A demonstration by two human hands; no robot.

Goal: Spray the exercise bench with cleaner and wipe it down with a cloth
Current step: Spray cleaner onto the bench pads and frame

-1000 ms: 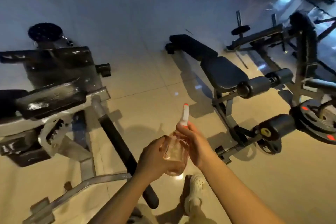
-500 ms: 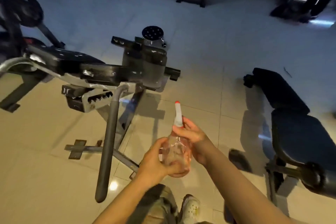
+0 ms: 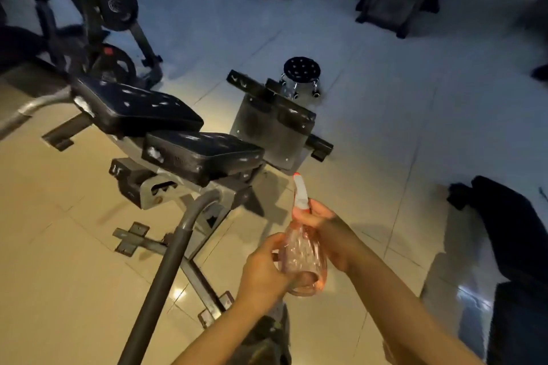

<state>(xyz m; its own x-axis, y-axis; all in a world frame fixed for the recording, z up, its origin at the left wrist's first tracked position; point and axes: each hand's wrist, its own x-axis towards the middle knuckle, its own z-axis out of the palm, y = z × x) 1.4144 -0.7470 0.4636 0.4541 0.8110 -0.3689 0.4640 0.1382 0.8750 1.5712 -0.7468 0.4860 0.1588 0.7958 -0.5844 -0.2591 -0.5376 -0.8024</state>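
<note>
Spray bottle (image 3: 302, 258) upright near bench (image 3: 204, 151), left hand (image 3: 264, 272) cupping base, right hand (image 3: 329, 234) fingers apparently gripping neck

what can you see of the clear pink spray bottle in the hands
The clear pink plastic spray bottle has a rounded, ribbed body and a white spray head tipped with a red nozzle. It is held above the tiled floor, nozzle aimed up toward the black padded bench. The left hand grips the body; the right hand grips the neck.

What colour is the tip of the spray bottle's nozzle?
Red-orange, atop the white nozzle of the clear pinkish plastic spray bottle; the head view shows it.
</note>
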